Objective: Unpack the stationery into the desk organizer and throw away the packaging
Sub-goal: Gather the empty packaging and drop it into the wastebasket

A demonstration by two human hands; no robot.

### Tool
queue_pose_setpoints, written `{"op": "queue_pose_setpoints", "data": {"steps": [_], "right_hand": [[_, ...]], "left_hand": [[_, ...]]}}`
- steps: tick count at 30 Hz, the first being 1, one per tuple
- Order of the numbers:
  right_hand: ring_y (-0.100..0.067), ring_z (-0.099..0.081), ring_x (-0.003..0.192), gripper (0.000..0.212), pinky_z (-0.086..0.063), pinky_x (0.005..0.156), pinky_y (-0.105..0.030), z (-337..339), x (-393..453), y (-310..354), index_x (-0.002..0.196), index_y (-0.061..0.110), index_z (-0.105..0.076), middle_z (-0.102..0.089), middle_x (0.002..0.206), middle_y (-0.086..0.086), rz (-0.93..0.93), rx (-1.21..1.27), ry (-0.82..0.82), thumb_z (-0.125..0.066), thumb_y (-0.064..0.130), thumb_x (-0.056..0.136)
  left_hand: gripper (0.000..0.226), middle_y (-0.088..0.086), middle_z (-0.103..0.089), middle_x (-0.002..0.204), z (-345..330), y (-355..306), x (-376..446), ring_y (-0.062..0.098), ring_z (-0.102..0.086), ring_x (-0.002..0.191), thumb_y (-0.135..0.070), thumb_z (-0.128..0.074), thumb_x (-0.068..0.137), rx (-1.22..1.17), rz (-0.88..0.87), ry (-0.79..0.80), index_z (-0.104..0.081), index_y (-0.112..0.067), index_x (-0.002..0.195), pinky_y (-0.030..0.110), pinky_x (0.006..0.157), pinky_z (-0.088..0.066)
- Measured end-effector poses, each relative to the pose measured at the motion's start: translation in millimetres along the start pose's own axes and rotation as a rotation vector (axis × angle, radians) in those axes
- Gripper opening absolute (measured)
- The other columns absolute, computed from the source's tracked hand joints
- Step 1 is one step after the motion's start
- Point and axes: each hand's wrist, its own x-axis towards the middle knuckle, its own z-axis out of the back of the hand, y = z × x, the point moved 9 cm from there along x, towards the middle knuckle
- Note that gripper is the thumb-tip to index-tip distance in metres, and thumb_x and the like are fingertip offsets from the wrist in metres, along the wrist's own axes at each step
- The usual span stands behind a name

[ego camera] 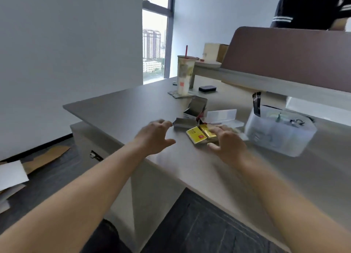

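Yellow boxes [201, 134] on desk [117, 108], partly hidden under right hand [227, 141]; organizer [279, 131] at right, blurred. Right fingers spread, resting on boxes. Left hand [154, 137] hovering, fingers apart, holding nothing.

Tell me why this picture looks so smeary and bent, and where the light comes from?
Head view: motion blur smears the clear desk organizer, the right hand and the yellow boxes; the left hand is a bit sharper. The wide-angle lens bows the desk edges and stretches the forearms. Daylight comes from the window, overexposed; shadows are soft.
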Motion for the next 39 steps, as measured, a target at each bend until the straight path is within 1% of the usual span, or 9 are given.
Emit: {"op": "queue_pose_setpoints", "data": {"steps": [4,7,9,13,20,25,31,35,39], "right_hand": [[-0.027,-0.038,0.125,0.06,-0.03,0.105,-0.036,-1,13,-55,0.134,0.013,-0.035,-0.041,0.138,-0.011,-0.055,0.006,0.002,-0.061,0.022,0.08],[-0.023,-0.024,0.136,0.07,-0.018,0.111,-0.033,-11,30,-75,0.138,0.015,-0.025,-0.028,0.148,-0.007,-0.037,0.025,0.077,-0.062,0.025,0.079],[-0.022,-0.022,0.137,0.07,-0.016,0.112,-0.033,-18,41,-78,0.139,0.017,-0.025,-0.025,0.15,-0.005,-0.005,0.02,0.122,-0.06,0.029,0.08],[-0.028,-0.033,0.127,0.061,-0.026,0.107,-0.038,-19,49,-72,0.136,0.016,-0.033,-0.04,0.141,-0.009,0.035,0.026,0.068,-0.059,0.027,0.082],[-0.032,-0.041,0.114,0.042,-0.032,0.098,-0.039,-8,45,-63,0.118,0.008,-0.054,-0.053,0.123,-0.015,0.079,-0.039,-0.046,-0.062,0.024,0.08],[-0.035,-0.057,0.099,0.031,-0.044,0.087,-0.039,4,39,-58,0.107,0.006,-0.059,-0.063,0.111,-0.014,0.085,-0.032,-0.09,-0.063,0.022,0.08],[-0.036,-0.06,0.092,0.023,-0.046,0.076,-0.038,15,37,-51,0.101,0.004,-0.059,-0.065,0.104,-0.016,0.093,-0.037,-0.191,-0.057,0.019,0.084],[-0.037,-0.06,0.092,0.021,-0.047,0.076,-0.04,15,38,-53,0.099,0.002,-0.059,-0.064,0.103,-0.019,0.084,-0.037,-0.21,-0.055,0.017,0.085],[-0.036,-0.06,0.09,0.019,-0.046,0.074,-0.038,18,40,-53,0.097,0.001,-0.059,-0.065,0.102,-0.019,0.095,-0.038,-0.233,-0.052,0.014,0.086]], "left_hand": [[0.07,0.006,-0.037,0.143,-29,-34,39,0.027,-0.038,0.127,-0.04,-0.065,0.075,-0.08,-0.093,0.026,-0.036,-0.017,0.134,0.037,0.101,-0.037],[0.077,0.0,-0.028,0.148,-44,-47,62,0.025,-0.025,0.135,-0.048,-0.067,0.07,-0.074,-0.151,0.04,-0.033,-0.023,0.135,0.036,0.109,-0.023],[0.085,-0.003,-0.024,0.15,-56,-42,73,0.023,-0.018,0.138,-0.055,-0.066,0.067,-0.045,-0.109,0.1,-0.029,-0.027,0.137,0.038,0.112,-0.014],[0.084,-0.001,-0.034,0.146,-68,-20,78,0.023,-0.029,0.134,-0.068,-0.056,0.065,0.036,0.003,0.185,-0.029,-0.033,0.136,0.041,0.108,-0.025],[0.078,0.001,-0.043,0.14,-52,-15,65,0.025,-0.041,0.125,-0.066,-0.054,0.069,0.122,-0.015,0.086,-0.036,-0.027,0.134,0.041,0.098,-0.038],[0.064,0.003,-0.053,0.13,-38,-18,56,0.024,-0.051,0.114,-0.056,-0.056,0.076,0.101,-0.084,-0.008,-0.042,-0.023,0.13,0.037,0.089,-0.044],[0.073,-0.002,-0.049,0.137,-43,-15,55,0.025,-0.045,0.122,-0.062,-0.058,0.069,0.113,-0.055,0.031,-0.041,-0.028,0.131,0.04,0.099,-0.033],[0.051,0.0,-0.055,0.129,-44,-22,60,0.023,-0.05,0.119,-0.054,-0.051,0.08,0.246,-0.123,0.034,-0.051,-0.024,0.121,0.049,0.11,-0.013],[0.036,0.003,-0.059,0.123,-44,-34,59,0.024,-0.056,0.112,-0.041,-0.036,0.092,0.462,-0.265,-0.022,-0.055,-0.018,0.112,0.046,0.112,-0.013]]}}
